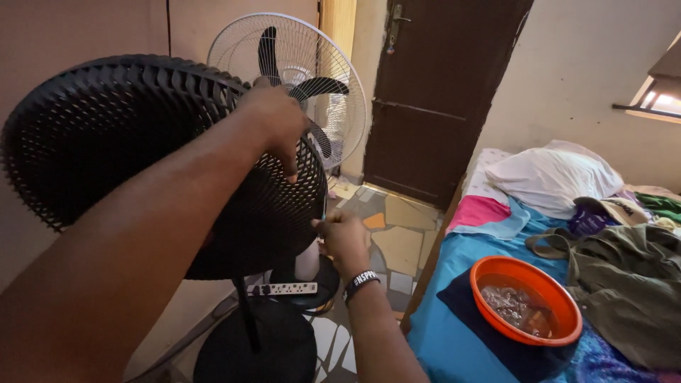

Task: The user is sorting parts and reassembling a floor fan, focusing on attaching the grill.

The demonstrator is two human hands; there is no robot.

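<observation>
The black fan grille (pixel 128 142), a round cage of woven plastic slats, is held up at the left of the view, above a black round fan base (pixel 262 351) on the floor. Its far rim is gripped by the left hand (pixel 280 124), whose fingers (pixel 291 167) are curled over the edge and pressed onto the slats; the thumb is hidden behind the rim. Much of the grille's lower part is covered by the left forearm, which is cut off at the bottom left corner. At the grille's lower right edge the right hand (pixel 344 237) is seen, its fingertips pinched on something thin and upright (pixel 324 209) that is too small to make out. A dark wristband (pixel 360 282) is worn on that wrist.

Below the hands a white power strip (pixel 284 289) is seen lying on the base. A narrow strip of patterned floor (pixel 397 245) is left open between the fan and the bed (pixel 461 333). Near the bed's left edge an orange bowl (pixel 528 298) with wet contents is set on a dark cloth, beside olive clothing (pixel 631 284).

Farther back, a white standing fan (pixel 291 78) with dark blades is seen just behind the grille, and a dark brown door (pixel 440 92) stands shut.
</observation>
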